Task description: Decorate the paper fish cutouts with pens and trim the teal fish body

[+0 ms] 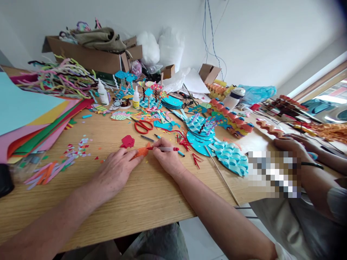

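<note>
Hands at a paper-craft bench

Bench (151, 202) of pale wood, near edge bare. Left hand (116, 171): palm down, fingers spread flat, fingertips pinning an orange paper fish (141, 151) to the wood; nothing gripped. Right hand (168, 159): grip closed around a red-capped pen (165, 148), held level, tip at the fish. Red paper cutout (127, 141) just beyond. Coloured sheets (35, 122) stacked far left, paper scraps (78, 146) beside them. Red scissors (143, 126) mid-bench; blue woven paper discs (230, 156) to the right. A co-worker's hand (291, 148) rests at right. Glue bottles (103, 93) farther back, labels unreadable. Cardboard box (89, 57) against the wall, holding bunched cloth (99, 38).
</note>
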Available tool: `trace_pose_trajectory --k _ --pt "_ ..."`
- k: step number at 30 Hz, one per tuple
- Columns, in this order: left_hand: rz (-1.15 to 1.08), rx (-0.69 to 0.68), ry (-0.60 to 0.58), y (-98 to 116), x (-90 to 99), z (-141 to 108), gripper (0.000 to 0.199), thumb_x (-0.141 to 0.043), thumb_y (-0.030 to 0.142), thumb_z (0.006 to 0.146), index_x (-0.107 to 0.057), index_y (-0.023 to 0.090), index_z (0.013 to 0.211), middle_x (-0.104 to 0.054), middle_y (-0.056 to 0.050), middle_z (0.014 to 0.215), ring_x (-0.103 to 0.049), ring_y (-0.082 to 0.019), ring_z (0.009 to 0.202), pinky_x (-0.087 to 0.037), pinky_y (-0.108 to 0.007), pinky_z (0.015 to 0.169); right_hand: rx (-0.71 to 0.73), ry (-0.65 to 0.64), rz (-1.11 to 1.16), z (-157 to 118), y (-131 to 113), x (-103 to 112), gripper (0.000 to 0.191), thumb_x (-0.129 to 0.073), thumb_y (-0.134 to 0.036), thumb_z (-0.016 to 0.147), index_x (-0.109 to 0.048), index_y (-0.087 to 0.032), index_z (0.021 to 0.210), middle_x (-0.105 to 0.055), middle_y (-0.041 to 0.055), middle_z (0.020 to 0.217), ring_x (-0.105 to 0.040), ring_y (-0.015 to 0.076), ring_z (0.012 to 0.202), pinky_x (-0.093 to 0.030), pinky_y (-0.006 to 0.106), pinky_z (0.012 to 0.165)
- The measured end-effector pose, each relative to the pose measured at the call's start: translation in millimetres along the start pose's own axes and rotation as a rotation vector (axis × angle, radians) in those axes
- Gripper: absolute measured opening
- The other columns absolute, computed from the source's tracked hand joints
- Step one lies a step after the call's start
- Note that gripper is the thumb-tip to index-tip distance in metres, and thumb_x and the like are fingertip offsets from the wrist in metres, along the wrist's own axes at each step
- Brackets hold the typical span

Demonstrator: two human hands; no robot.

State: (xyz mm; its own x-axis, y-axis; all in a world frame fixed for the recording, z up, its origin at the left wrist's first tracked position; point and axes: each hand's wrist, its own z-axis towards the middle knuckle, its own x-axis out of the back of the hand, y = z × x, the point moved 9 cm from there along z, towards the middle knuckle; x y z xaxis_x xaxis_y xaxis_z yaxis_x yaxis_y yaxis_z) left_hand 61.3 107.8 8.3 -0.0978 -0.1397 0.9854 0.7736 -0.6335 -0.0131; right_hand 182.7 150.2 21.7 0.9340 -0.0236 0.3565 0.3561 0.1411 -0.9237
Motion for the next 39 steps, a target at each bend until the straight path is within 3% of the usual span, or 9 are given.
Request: trace_pose_trajectory --k 25,32,39 --pt "-0.022 0.019 -0.008 0.3 3.0 -0.9 0.048 -0.034 0.004 0.083 -0.053 0.023 0.124 -0.057 -0.007 0.118 -0.049 -0.023 0.099 -0.045 -0.038 0.085 0.022 -0.032 -0.058 -1.6 -1.1 -3.0 0.005 -0.045 -0.017 0.062 -0.044 -0.021 0.059 -0.045 -0.0059 0.053 -0.040 0.0098 0.050 -0.030 0.022 0.047" --pt "0.031 0.025 -0.036 1.4 2.1 1.1 0.048 -0.035 0.003 0.084 -0.054 0.023 0.122 -0.057 -0.007 0.117 -0.050 -0.024 0.097 -0.045 -0.038 0.084 0.036 0.032 -0.024 -0.3 -3.3 4.1 0.006 -0.044 -0.015 0.062 -0.046 -0.020 0.058 -0.049 -0.0044 0.056 -0.043 0.0113 0.055 -0.033 0.023 0.052" --pt "0.009 0.018 -0.027 1.8 1.9 1.0 0.049 -0.035 0.001 0.083 -0.054 0.022 0.123 -0.057 -0.009 0.116 -0.050 -0.025 0.099 -0.045 -0.039 0.084 0.009 -0.014 -0.023 0.3 -2.5 -1.1 0.005 -0.045 -0.015 0.063 -0.046 -0.020 0.061 -0.048 -0.0059 0.055 -0.042 0.0098 0.051 -0.031 0.022 0.049"
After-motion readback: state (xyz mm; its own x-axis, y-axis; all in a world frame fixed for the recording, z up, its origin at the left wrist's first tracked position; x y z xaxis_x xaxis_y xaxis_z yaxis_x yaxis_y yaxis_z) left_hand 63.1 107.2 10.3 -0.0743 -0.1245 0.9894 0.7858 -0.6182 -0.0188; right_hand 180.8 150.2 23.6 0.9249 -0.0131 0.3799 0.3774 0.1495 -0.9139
